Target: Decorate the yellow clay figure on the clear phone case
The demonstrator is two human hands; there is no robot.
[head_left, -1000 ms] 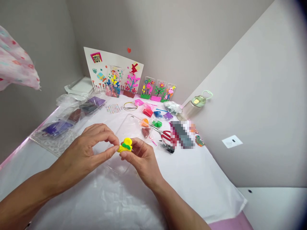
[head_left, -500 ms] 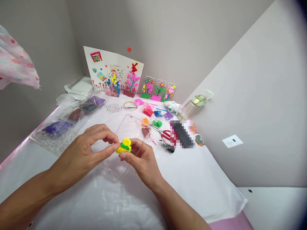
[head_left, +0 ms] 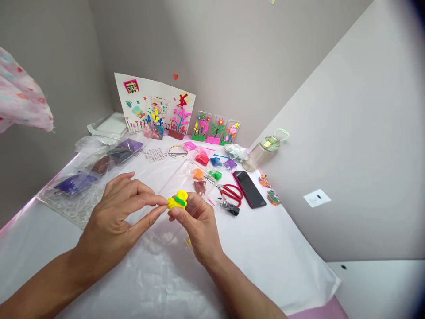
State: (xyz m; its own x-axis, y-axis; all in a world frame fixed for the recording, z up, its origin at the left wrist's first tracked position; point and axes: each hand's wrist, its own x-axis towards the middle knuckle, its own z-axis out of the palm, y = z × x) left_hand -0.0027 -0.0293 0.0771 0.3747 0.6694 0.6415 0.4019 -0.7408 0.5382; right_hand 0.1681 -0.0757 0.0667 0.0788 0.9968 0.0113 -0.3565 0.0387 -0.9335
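Note:
A small yellow clay figure (head_left: 182, 196) with a green band around its middle is held up over the white cloth. My right hand (head_left: 199, 221) grips it from the right between thumb and fingers. From the left, the thumb and forefinger of my left hand (head_left: 119, 212) pinch its left end, the other fingers raised. Beneath the hands lies a clear phone case (head_left: 166, 230), partly hidden by them. A bit of yellow (head_left: 189, 242) shows on the cloth just below my right hand.
Red-handled scissors (head_left: 232, 193), a black phone (head_left: 249, 189) and several clay packets (head_left: 202, 159) lie beyond the hands. A bottle (head_left: 262, 153) stands at the back right. Decorated clear cases (head_left: 201, 126) lean upright at the back. Plastic bags (head_left: 78, 180) lie at the left.
The yellow figure and both hands have shifted slightly right in view. My left fingers have straightened somewhat against the figure's left end. The yellow bit below my right hand has come into sight.

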